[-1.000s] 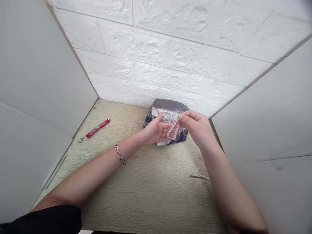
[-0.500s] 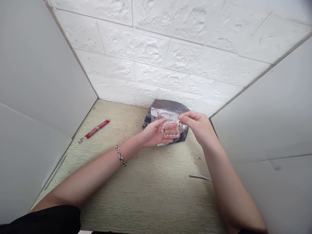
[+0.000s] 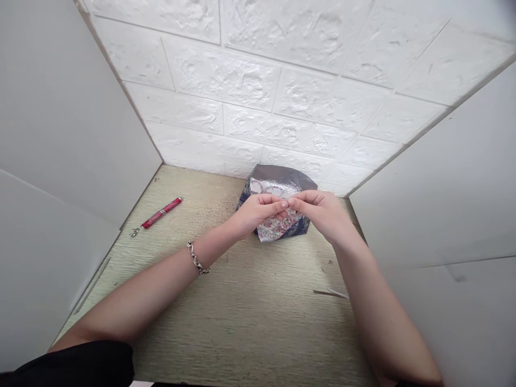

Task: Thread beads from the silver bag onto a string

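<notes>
My left hand (image 3: 260, 212) and my right hand (image 3: 316, 208) meet fingertip to fingertip, each in a pinch. The pale beaded bracelet that they held half a second ago is now hidden by the fingers or lost against the background. Just behind and below the hands lies an opened silver-lined bag (image 3: 282, 174) with a dark blue patterned outside. Small pink, white and clear beads (image 3: 270, 230) show on its shiny lining. A silver chain bracelet (image 3: 196, 259) circles my left wrist.
On the left of the wooden tabletop (image 3: 237, 317) lies a red pen-like stick (image 3: 161, 213) with a small metal piece (image 3: 134, 233) by its end. Thin strips (image 3: 330, 293) lie near my right forearm. A white brick-pattern wall (image 3: 258, 80) and grey side panels enclose the tabletop.
My left hand has turned from an open palm under the bracelet to a pinch. My right fingertips have moved slightly left and down to meet it. The bracelet is no longer plainly visible.
</notes>
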### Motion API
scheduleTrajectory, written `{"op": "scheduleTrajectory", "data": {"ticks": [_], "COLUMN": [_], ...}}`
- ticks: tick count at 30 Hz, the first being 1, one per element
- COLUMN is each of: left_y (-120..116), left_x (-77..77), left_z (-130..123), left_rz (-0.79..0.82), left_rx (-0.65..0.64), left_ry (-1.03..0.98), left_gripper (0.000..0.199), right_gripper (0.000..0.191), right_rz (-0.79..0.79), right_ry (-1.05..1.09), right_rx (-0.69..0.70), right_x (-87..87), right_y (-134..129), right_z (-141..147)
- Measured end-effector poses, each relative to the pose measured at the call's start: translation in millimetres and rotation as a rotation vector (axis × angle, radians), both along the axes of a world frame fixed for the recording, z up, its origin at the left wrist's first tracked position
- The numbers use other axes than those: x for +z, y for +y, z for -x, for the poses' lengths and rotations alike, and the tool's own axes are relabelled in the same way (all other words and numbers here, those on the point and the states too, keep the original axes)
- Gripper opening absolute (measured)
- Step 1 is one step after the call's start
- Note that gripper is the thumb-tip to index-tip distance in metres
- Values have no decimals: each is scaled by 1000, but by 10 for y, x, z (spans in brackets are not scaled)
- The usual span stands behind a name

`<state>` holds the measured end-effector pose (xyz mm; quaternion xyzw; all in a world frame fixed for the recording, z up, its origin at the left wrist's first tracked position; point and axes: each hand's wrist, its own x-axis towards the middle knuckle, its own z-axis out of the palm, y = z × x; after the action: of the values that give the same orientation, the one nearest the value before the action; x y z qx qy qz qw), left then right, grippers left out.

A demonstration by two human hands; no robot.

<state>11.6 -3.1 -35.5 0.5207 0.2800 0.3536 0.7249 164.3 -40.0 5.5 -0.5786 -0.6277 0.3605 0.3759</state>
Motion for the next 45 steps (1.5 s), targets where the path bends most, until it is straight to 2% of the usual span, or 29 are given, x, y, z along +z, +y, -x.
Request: {"op": "scheduleTrajectory", "data": {"ticks": [4,8,12,17,24,29,35,40,45], "left_y": [-11,-31,-33,-20,-7,24,9,-8,12], "left_x": [25,46,52,42,0,-5,8,22,41], "left_z": [8,11,1,-11,6,27,45,31,17], "left_rz": [40,117,153,179,111,-36,-197,-210,-105], "left_rx": [-31,-63,-55,-29,-67,-119,-118,-55,65], "left_ry": [28,8,-13,28,77,160,337,325,248], "left_gripper": [24,16,8,12,25,27,30,28,26], "right_gripper": [21,19,18,17,16,16,16,14,19], "right_rz": [-8,-6,-8,0,1,3,48,12,-124], "right_ry": [0,4,-26,-64,-16,-25,-23,12,128], "right_rx": [-11,-1,-10,-58,-50,-27,-11,-54,-88], "right_x": [-8,5,16,22,6,-3,-18,-86,-225], "right_y": [4,-3,-5,-13,-1,4,4,34,67], "right_z": [-4,6,19,22,14,13,45,105,183]}}
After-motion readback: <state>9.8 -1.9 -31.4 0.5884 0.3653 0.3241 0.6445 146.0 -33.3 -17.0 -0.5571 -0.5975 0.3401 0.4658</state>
